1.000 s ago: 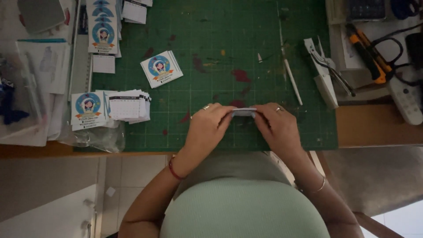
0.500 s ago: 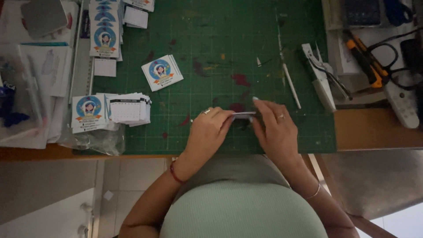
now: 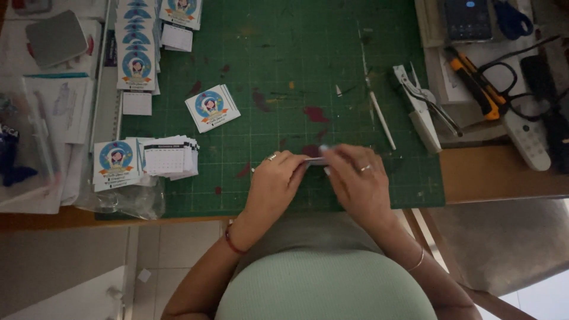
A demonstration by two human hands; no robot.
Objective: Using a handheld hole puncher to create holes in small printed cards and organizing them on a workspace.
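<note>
A: Green mat (image 3: 278,71) on a wood desk, tiled floor below?

B: Yep. Left hand (image 3: 274,185) and right hand (image 3: 355,181) pinch a card stack (image 3: 315,160) at mat's 6 o'clock; cards (image 3: 211,107) at 9.

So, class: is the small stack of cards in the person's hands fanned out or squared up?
Squared up: both hands pinch the small stack edge-on above the green cutting mat, showing one thin strip.

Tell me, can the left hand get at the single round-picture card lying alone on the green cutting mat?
Probably yes: bare green cutting mat separates the left hand from the card, though both hands hold a small stack.
</note>
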